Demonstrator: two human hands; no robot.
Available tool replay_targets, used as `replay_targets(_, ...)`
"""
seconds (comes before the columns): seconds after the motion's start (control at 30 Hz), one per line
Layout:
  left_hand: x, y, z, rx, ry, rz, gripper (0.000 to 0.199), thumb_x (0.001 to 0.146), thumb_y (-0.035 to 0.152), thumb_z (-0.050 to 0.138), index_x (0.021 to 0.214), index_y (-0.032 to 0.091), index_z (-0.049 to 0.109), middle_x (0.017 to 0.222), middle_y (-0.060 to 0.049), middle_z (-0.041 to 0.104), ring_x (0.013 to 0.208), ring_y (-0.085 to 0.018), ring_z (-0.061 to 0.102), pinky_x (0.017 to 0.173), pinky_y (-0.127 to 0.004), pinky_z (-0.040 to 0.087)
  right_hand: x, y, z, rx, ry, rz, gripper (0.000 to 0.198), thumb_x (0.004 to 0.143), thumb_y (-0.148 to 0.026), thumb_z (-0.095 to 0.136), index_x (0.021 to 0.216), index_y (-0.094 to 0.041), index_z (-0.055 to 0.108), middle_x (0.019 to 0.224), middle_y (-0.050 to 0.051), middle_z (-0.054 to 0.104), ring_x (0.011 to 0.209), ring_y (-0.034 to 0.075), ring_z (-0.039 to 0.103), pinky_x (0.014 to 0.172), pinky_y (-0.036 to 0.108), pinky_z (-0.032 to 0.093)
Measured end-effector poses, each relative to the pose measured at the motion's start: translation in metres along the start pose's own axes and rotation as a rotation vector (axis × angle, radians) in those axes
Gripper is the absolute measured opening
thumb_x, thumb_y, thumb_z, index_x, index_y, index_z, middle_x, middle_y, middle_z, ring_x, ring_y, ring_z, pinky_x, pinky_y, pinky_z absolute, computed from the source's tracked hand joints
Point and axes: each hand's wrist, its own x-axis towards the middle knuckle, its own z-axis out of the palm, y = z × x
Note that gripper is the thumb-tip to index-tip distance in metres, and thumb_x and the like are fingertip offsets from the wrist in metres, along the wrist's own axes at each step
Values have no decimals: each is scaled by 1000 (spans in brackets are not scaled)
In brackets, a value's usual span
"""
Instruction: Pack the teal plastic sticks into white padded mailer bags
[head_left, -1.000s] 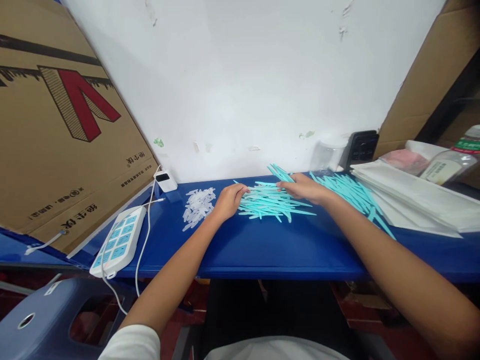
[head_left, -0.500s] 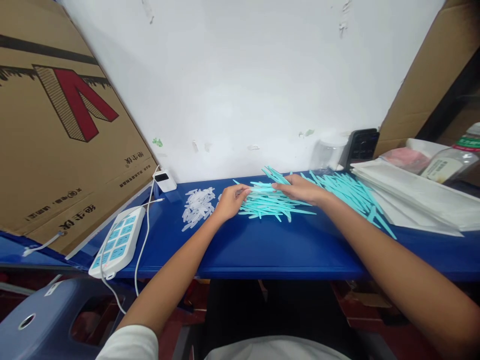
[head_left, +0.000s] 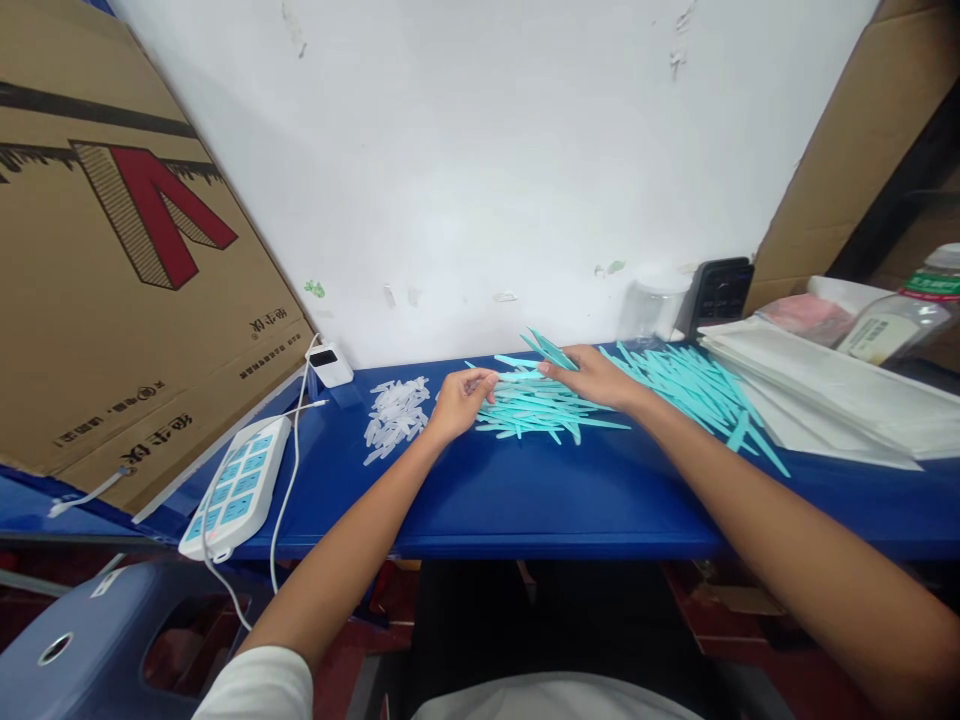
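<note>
Between my hands lies a slim turquoise stick, its left end pinched in the fingers of my left hand. My right hand is closed on a small bunch of turquoise sticks that fan out up and to the left. Its thumb and finger are at the right end of the stick between the hands. Whether a small clear piece is also in the left fingertips, I cannot tell. Below both hands spreads a pile of turquoise sticks. Left of it lies a heap of small translucent whitish pieces.
Another heap of turquoise sticks lies right, beside white paper sheets. A clear jar and a black device stand by the wall. On the left are a power strip, a white cable and a cardboard box.
Both hands stay over the pile with only small finger shifts. The bunch in my right hand has tilted slightly, and the stick between the hands sits a little lower.
</note>
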Motion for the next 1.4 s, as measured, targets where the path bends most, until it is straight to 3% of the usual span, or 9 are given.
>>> replay_targets(0.2, 5, -12, -3, 60, 115, -72, 50, 104, 54, 45, 112, 13, 72, 74, -3, 65, 65, -15, 55, 60, -25, 42, 2, 17, -10, -117, -4, -11, 58, 91, -71, 55, 76, -16, 67, 78, 3, 65, 78, 20, 57, 72, 28, 39)
replay_targets(0.37, 6, -12, -9, -179, 91, -207, 48, 99, 53, 56, 124, 13, 64, 92, -7, 73, 49, -7, 39, 47, -21, 32, 4, 22, -12, -228, 155, -24, 44, 92, -58, 61, 86, -17, 78, 100, 8, 75, 93, 25, 65, 84, 31, 42)
replay_targets(0.57, 5, 0, -8, -312, 17, -274, 47, 95, 60, 60, 109, 15, 63, 99, -11, 77, 41, -3, 22, 41, -22, 17, 1, 7, -11, -67, 82, 14, 49, 92, -61, 60, 78, -16, 74, 75, 6, 73, 74, 22, 66, 74, 30, 44)
replay_targets(0.7, 6, -7, -9, -133, 36, -135, 47, 95, 59, 61, 108, 14, 70, 79, -6, 73, 56, -11, 55, 55, -23, 39, -4, -3, -9, -28, -4, 46, 55, 90, -69, 58, 82, -16, 72, 61, 1, 60, 58, 17, 57, 64, 29, 42)
replay_targets(0.87, 5, -11, -10, -54, -17, -24, 37, 96, 48, 62, 107, 14, 67, 97, -13, 78, 101, -22, 70, 83, -30, 48, -5, -3, -9, -33, 1, 27, 58, 89, -74, 56, 71, -19, 58, 60, -2, 50, 57, 14, 46, 60, 29, 36)
replay_targets(1.03, 4, -6, -7, -130, 9, -128, 29, 98, 47, 58, 100, 18, 59, 100, -10, 80, 71, -15, 65, 60, -24, 39, -5, -3, -11, -43, 6, 43, 60, 88, -77, 56, 72, -19, 56, 63, -1, 50, 61, 14, 44, 61, 29, 34)
replay_targets(1.2, 5, -3, -9, -125, 42, -173, 48, 92, 62, 61, 92, 15, 70, 87, -8, 76, 56, -11, 52, 50, -24, 31, -6, -9, -9, -3, -50, 62, 61, 85, -79, 57, 71, -20, 55, 64, -2, 48, 61, 14, 43, 61, 29, 34)
replay_targets(1.3, 4, 0, -11, -205, 73, -266, 52, 86, 63, 69, 101, 14, 77, 67, -1, 64, 47, -7, 35, 45, -24, 21, -7, -11, -9, -12, -74, 56, 60, 85, -77, 58, 69, -19, 55, 63, -2, 47, 61, 14, 42, 61, 29, 32)
replay_targets(1.4, 4, 3, -13, -394, 67, -367, 51, 80, 56, 78, 109, 15, 78, 68, 1, 59, 44, -3, 20, 44, -24, 11, -7, -12, -9, -10, -88, 48, 60, 85, -77, 58, 69, -19, 56, 63, -2, 48, 62, 14, 43, 61, 28, 32)
